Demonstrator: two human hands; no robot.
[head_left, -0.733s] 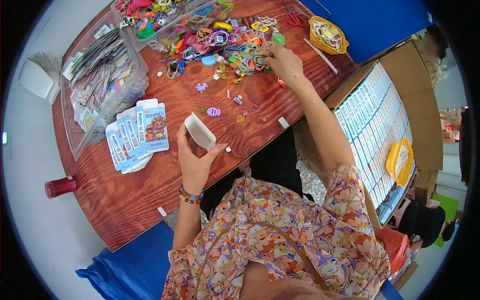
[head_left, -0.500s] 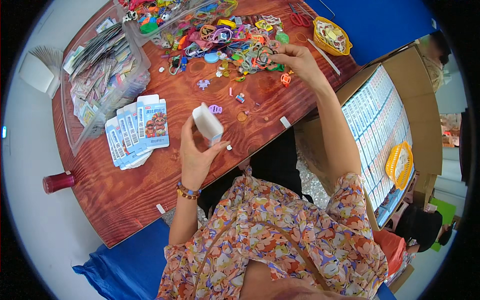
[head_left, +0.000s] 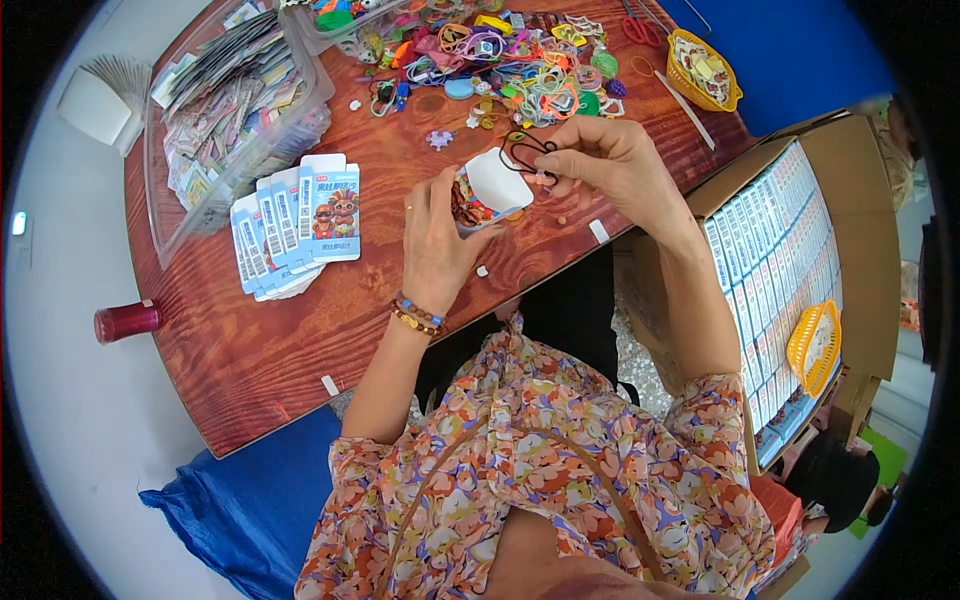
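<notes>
Dark red, a container (head_left: 127,321) sits at the left edge of the wooden table (head_left: 265,365). Next come a clear bin (head_left: 312,75) full of packets and a fan of flat blue boxes (head_left: 310,225). The left hand (head_left: 438,240) grips a small box (head_left: 499,184) between thumb and fingers, white showing at its open end. Just beside that, the right hand (head_left: 615,175) pinches a black cord loop (head_left: 504,150). Colourful trinkets (head_left: 530,60) lie heaped beyond. Farther right are a yellow basket (head_left: 706,97) and a carton (head_left: 850,200) of boxes.
</notes>
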